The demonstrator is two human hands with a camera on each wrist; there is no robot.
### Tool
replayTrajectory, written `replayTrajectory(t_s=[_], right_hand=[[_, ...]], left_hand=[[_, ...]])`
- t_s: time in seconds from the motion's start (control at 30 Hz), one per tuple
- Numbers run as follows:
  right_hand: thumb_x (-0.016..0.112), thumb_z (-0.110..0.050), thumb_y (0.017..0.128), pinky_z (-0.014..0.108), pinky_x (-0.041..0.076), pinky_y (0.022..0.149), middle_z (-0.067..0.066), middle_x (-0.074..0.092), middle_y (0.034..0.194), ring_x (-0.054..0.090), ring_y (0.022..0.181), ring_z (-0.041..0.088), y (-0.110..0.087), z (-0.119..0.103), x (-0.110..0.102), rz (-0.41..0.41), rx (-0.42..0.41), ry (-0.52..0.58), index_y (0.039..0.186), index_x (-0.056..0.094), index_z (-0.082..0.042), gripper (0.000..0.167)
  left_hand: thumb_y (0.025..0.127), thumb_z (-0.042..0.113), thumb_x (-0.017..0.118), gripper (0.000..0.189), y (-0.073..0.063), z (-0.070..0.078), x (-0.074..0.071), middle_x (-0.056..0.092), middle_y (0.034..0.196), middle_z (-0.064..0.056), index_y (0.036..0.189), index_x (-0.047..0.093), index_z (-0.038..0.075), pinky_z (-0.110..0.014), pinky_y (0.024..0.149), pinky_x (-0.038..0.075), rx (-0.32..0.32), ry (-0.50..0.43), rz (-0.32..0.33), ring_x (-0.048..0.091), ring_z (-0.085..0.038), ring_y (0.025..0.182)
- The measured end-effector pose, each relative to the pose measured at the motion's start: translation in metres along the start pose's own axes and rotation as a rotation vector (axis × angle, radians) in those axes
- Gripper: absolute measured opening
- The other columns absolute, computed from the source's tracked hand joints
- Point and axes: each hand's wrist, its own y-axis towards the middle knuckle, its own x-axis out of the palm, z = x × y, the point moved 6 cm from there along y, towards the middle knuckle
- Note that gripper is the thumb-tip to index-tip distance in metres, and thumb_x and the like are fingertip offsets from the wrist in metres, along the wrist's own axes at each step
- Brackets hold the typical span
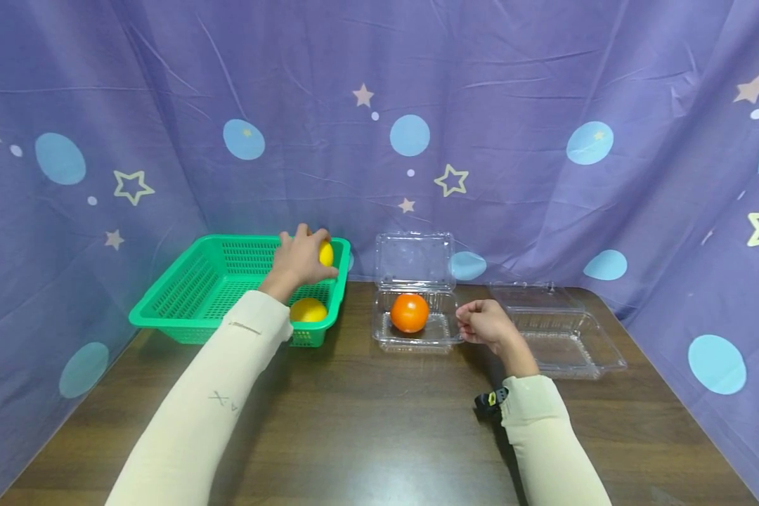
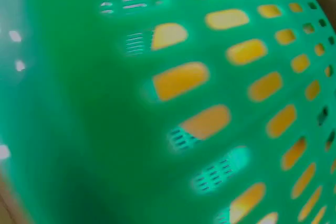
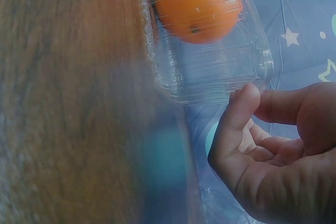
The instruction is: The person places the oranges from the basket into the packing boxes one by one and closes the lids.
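Note:
My left hand (image 1: 300, 258) reaches over the right side of a green plastic basket (image 1: 154, 320), its fingers and thumb round a yellow fruit (image 1: 325, 254) that it partly hides. Nearer me in the same basket lies another yellow-orange fruit (image 1: 308, 310). In the left wrist view the perforated basket wall (image 2: 105, 145) fills the picture, with yellow showing through its slots. An orange (image 1: 409, 313) sits inside a clear plastic clamshell box (image 1: 415, 261) whose lid stands raised at the back. With thumb and forefinger, my right hand (image 1: 487, 325) pinches the box's right rim.
To the right stands a second clear plastic box (image 1: 575, 344), its lid folded back toward the curtain. A purple curtain (image 1: 512, 140) with stars and blue dots hangs close behind everything. The brown wooden table (image 1: 367, 422) extends toward me.

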Motion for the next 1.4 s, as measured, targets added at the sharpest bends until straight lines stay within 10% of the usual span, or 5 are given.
replayTrajectory(t_s=[0.77, 1.4], right_hand=[[0.050, 0.000, 0.104, 0.021, 0.053, 0.055, 0.005, 0.056, 0.078, 0.055, 0.061, 0.011, 0.000, 0.001, -0.001, 0.002, 0.001, -0.002, 0.115, 0.052, 0.015, 0.019], [0.051, 0.000, 0.103, 0.022, 0.054, 0.055, 0.005, 0.056, 0.077, 0.056, 0.060, 0.010, 0.001, 0.001, -0.001, 0.012, -0.002, 0.002, 0.107, 0.055, 0.009, 0.010]], left_hand=[[0.077, 0.045, 0.080, 0.073, -0.004, 0.067, -0.014, 0.046, 0.138, -0.017, 0.142, 0.055, 0.021, -0.052, 0.079, 0.052, 0.152, 0.042, 0.097, 0.043, -0.044, 0.109], [0.076, 0.046, 0.081, 0.073, -0.013, 0.122, 0.020, 0.047, 0.138, -0.014, 0.141, 0.056, 0.025, -0.047, 0.077, 0.051, 0.279, 0.071, 0.087, 0.047, -0.041, 0.105]])
